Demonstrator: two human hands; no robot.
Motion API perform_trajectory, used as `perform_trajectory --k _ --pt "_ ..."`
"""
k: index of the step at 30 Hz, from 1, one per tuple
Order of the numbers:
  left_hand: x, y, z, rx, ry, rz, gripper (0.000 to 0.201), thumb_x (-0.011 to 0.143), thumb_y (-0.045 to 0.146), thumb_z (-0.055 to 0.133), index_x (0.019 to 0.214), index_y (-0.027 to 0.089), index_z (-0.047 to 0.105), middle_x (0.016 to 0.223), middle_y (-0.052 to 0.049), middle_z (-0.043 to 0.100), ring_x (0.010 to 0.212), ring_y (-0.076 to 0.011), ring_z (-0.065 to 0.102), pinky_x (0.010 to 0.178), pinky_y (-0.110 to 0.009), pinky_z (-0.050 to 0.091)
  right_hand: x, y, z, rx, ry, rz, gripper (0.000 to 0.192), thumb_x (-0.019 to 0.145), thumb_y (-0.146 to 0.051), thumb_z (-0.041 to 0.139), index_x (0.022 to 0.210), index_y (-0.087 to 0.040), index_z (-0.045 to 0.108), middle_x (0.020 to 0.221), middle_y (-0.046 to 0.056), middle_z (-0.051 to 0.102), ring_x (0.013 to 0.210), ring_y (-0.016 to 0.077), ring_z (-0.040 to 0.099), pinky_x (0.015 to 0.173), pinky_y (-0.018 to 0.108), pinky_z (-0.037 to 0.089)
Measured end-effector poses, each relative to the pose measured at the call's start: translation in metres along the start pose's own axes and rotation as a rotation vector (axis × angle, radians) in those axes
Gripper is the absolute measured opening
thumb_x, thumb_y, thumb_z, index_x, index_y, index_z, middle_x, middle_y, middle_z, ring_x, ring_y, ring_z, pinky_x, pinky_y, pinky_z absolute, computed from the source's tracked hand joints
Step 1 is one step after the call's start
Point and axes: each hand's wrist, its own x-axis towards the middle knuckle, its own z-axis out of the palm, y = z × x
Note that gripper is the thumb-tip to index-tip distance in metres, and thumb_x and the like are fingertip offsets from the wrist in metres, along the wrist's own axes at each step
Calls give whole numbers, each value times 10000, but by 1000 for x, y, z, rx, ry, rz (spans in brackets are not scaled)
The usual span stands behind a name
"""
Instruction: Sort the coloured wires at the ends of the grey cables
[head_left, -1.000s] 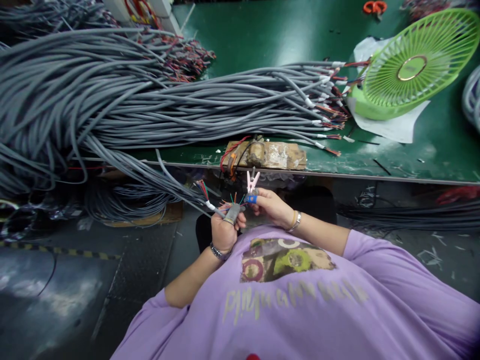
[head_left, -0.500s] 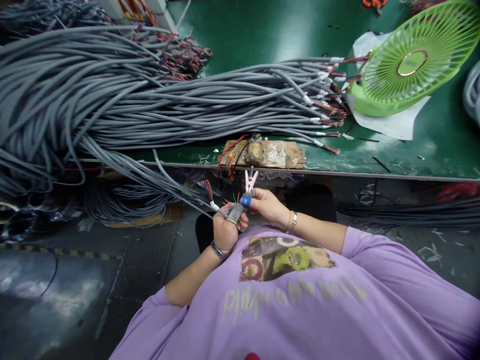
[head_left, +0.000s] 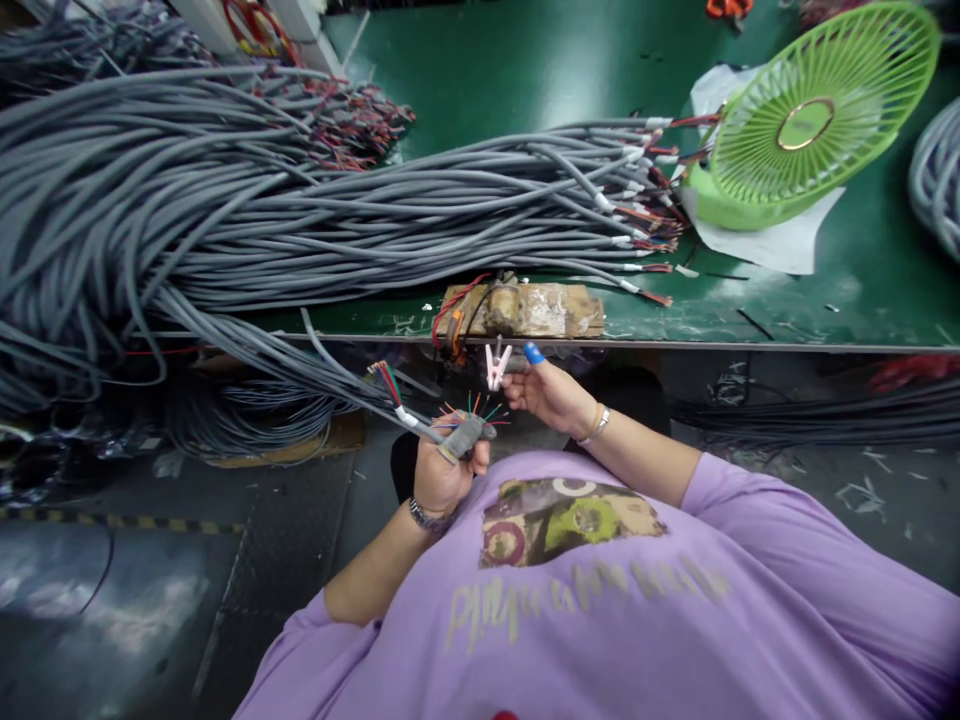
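The left hand [head_left: 442,475] is closed around a grey round-jacketed cable [head_left: 352,385], with a grey sleeve over the thumb. The cable end sits just above the fist, below the near table edge, and its stripped cores [head_left: 472,410], thin and stiff in red, green, orange and blue, fan outward. A second cable end with red and green cores lies just to the left.

The right hand [head_left: 551,395] pinches a small pink tool [head_left: 496,365] with two splayed arms; a blue cap covers one fingertip.

On the green table [head_left: 525,70], a thick bundle of smooth grey cables [head_left: 225,200] runs left to right. A worn taped block [head_left: 525,310] rests at the near edge. A green ribbed plastic fan [head_left: 810,115] lies at far right on white paper.

Compared with half a second earlier, the right hand has lifted away from the cores: tool and cores were touching, now they are apart. The left hand has dropped slightly.
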Motion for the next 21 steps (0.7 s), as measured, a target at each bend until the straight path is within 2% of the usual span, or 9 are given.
perform_trajectory --k 4,8,14,21 --pt "6 2 10 32 -42 -19 300 757 434 703 696 141 686 437 14 550 318 -69 435 297 -176 306 8 -7 17 -53 -88 -22 518 831 -655 545 792 -148 647 716 32 625 591 94 520 545 207 453" --pt "10 1 18 49 -32 -39 320 745 457 704 685 144 670 443 14 552 319 -67 432 308 -182 315 10 -6 26 -3 -67 -65 494 788 -646 612 796 -155 665 708 26 624 593 97 521 530 205 439" --pt "10 -5 18 29 -29 -69 306 735 437 720 677 144 650 449 16 562 319 -65 441 318 -175 319 11 -4 32 74 -5 -106 481 719 -616 702 742 -138 655 636 -6 568 552 76 474 508 194 409" --pt "8 -6 19 15 -40 -58 287 755 405 716 666 141 650 443 17 558 316 -61 442 316 -166 319 10 -3 30 114 -43 -55 495 732 -637 677 789 -145 655 673 3 594 558 83 485 518 203 425"
